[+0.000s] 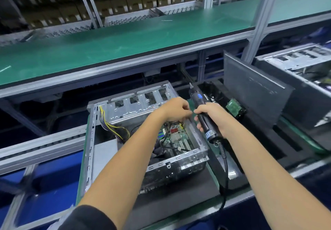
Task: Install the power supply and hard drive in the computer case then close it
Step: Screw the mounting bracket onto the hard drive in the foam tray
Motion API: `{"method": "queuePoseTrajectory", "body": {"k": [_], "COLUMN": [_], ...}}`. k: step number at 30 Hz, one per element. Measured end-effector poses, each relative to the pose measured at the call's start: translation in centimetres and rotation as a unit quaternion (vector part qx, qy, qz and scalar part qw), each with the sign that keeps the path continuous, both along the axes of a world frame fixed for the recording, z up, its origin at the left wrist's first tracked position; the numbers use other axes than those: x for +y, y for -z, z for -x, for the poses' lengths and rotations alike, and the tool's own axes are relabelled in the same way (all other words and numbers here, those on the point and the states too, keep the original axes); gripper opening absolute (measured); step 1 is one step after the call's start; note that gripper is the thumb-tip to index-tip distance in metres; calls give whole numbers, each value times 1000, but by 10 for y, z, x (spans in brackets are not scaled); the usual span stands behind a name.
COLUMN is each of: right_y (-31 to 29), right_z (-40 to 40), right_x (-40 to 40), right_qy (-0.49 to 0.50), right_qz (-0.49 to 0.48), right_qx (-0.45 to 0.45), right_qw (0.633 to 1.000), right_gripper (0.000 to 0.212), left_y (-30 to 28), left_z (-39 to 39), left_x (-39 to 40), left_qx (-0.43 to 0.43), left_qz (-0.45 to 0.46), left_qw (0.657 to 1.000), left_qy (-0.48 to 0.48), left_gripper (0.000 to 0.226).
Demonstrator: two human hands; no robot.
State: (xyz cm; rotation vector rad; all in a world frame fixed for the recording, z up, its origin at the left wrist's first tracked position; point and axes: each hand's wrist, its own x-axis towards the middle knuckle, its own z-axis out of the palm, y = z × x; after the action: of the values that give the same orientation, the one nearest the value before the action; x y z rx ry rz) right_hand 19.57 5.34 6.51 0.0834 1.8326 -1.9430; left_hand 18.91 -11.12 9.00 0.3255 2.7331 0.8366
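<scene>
An open computer case (143, 140) is shown lying on its side on a dark mat on the tabletop (179, 203), its interior turned upward so that the motherboard (172, 136) and yellow cables (111, 126) are accessible. A corded electric screwdriver (202, 115) is gripped in the right hand (213, 120), bit pointing up and away, apparently kept ready. The left hand (174, 110) is pinched narrowly beside it, probably on a screw, though none can be made out. A hard drive (235, 109) lies beyond the case, uninstalled; a dark side panel (254, 88) stands propped nearby. A green shelf (125, 38) and stacked cartons (114, 2) indicate an assembly line.
</scene>
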Motion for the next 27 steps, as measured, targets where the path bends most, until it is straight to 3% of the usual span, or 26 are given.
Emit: {"method": "queuePoseTrajectory", "body": {"k": [4, 8, 16, 20, 25, 27], "right_y": [8, 29, 82, 94, 107, 113], "right_z": [24, 50, 81, 87, 103, 108], "right_x": [49, 96, 157, 165, 160, 156], "right_qy": [21, 9, -57, -91, -103, -102], "right_qz": [-29, -75, -78, -85, -75, -80], "right_qx": [5, 7, -35, -52, -75, -82], "right_qw": [999, 997, 995, 991, 989, 988], "right_gripper": [26, 31, 21, 23, 23, 21], "left_y": [11, 35, 98, 119, 148, 165], "left_z": [31, 72, 126, 126, 117, 111], "left_x": [51, 97, 151, 154, 173, 181], "left_qx": [37, 17, -80, -121, -184, -211], "left_qz": [-15, -15, 152, 173, 212, 214], "left_qw": [998, 993, 966, 958, 954, 950], "left_qy": [-51, -120, -193, -194, -107, -80], "left_gripper": [16, 20, 35, 27, 8, 16]}}
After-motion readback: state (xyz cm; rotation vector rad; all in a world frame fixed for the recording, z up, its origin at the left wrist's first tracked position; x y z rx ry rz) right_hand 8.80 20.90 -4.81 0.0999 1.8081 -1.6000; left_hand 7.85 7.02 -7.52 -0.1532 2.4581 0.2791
